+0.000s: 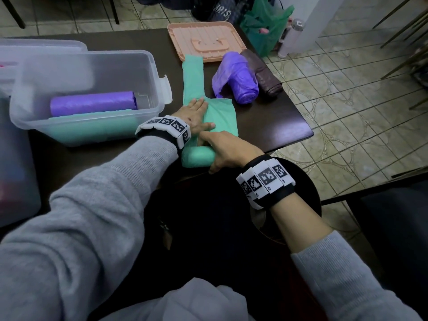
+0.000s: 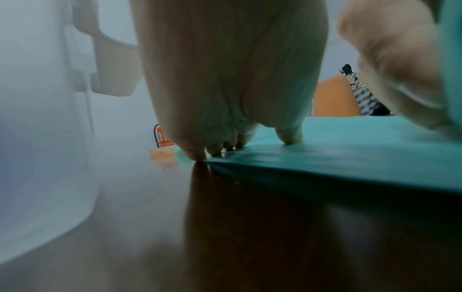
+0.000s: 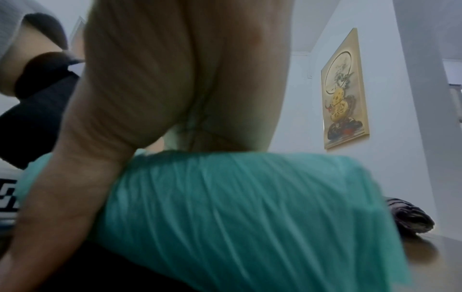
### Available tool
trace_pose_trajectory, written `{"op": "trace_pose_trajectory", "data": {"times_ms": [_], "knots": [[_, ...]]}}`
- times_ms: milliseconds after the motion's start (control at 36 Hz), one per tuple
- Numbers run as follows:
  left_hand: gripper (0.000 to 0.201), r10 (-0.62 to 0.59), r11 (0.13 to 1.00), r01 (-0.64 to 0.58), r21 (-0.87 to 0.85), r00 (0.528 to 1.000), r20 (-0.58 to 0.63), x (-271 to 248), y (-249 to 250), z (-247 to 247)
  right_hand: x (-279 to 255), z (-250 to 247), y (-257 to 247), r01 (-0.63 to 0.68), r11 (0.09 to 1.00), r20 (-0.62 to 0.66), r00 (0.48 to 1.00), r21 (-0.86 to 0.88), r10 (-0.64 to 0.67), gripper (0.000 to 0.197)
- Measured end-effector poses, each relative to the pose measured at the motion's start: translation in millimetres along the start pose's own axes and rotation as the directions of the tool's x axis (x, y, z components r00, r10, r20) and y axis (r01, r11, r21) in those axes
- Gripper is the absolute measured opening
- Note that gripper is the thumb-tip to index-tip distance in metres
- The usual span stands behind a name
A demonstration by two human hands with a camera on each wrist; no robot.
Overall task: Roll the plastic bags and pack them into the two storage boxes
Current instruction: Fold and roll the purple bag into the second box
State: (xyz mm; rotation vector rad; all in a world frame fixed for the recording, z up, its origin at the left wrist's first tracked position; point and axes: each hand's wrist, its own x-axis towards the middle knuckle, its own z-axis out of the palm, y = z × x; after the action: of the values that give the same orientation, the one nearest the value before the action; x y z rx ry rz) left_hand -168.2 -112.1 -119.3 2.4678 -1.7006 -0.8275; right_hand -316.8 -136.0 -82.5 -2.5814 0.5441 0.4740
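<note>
A green plastic bag lies flat on the dark table, and its near end is wound into a roll. My left hand rests flat on the bag's unrolled part with straight fingers and presses it down. My right hand grips the right end of the roll, index finger over it and thumb on the near side. The right wrist view shows the roll under the palm. A clear storage box at the left holds a purple roll above green rolls.
A second clear box stands at the far left edge. A pink lid lies at the back. A purple rolled bag and a dark brown roll lie near the table's right edge. A black round stool is under my right wrist.
</note>
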Motion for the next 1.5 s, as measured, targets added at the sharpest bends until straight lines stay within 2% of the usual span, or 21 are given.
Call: {"op": "trace_pose_trajectory", "data": {"times_ms": [222,333,389,444,556,750,806,861,972,1055,1139,1194,1250,1305,1389,1500], "knots": [[0.076,-0.051,0.996,0.046,-0.079,0.997,-0.057,-2,1,2,5,-5,3,0.023,0.999,0.001,1.0,-0.043,-0.023,0.063],[0.079,-0.073,0.977,0.057,-0.204,0.995,-0.074,-5,2,-2,3,-7,10,0.01,0.996,-0.048,0.999,0.085,-0.006,0.071],[0.083,-0.081,0.959,0.041,-0.281,0.988,-0.132,-7,2,-2,3,-8,12,0.005,0.991,-0.059,0.998,0.135,0.003,0.071],[0.083,-0.091,0.954,0.029,-0.299,0.977,-0.195,-9,2,1,4,-11,13,0.006,0.993,-0.041,0.999,0.12,-0.001,0.063],[0.07,-0.139,0.953,0.068,-0.294,0.964,-0.226,-15,7,0,7,-16,16,0.005,0.994,-0.034,0.999,0.113,-0.001,0.054],[0.036,-0.186,0.926,0.052,-0.374,0.925,-0.332,-41,27,-15,14,-24,21,0.005,0.994,-0.002,1.0,0.113,-0.005,0.062],[0.03,-0.186,0.933,0.077,-0.351,0.939,-0.288,-50,30,-20,15,-24,25,-0.016,0.985,-0.044,0.999,0.173,0.024,0.062],[0.031,-0.157,0.949,0.094,-0.301,0.969,-0.191,-59,29,-23,15,-24,27,-0.019,0.979,-0.066,0.997,0.204,0.033,0.055],[0.032,-0.111,0.971,0.089,-0.221,0.989,-0.094,-76,23,-28,18,-27,28,-0.004,0.981,-0.058,0.998,0.195,0.016,0.044],[0.031,-0.065,0.983,0.057,-0.173,0.997,-0.046,-83,22,-33,22,-27,30,-0.018,0.994,-0.077,0.997,0.111,0.027,0.048],[0.051,-0.074,0.986,0.076,-0.151,0.997,0.014,-83,19,-32,25,-27,29,-0.07,0.997,-0.091,0.993,0.018,0.071,0.05],[0.067,-0.091,0.983,0.091,-0.157,0.996,0.006,-81,18,-28,26,-24,28,-0.075,0.997,-0.119,0.99,0.031,0.078,0.052],[0.073,-0.091,0.985,0.087,-0.147,0.996,-0.023,-79,18,-23,27,-19,27,-0.056,0.99,-0.211,0.974,0.13,0.083,0.051],[0.073,-0.09,0.99,0.085,-0.11,0.995,-0.042,-79,20,-19,28,-13,26,-0.023,0.98,-0.309,0.947,0.199,0.085,0.037],[0.067,-0.09,0.994,0.086,-0.071,0.994,-0.062,-78,20,-18,28,-5,25,-0.034,0.98,-0.349,0.932,0.195,0.102,0.022],[0.066,-0.091,0.991,0.087,-0.105,0.995,-0.03,-77,17,-20,23,-1,25,-0.039,0.986,-0.379,0.92,0.163,0.099,0.025]]}}
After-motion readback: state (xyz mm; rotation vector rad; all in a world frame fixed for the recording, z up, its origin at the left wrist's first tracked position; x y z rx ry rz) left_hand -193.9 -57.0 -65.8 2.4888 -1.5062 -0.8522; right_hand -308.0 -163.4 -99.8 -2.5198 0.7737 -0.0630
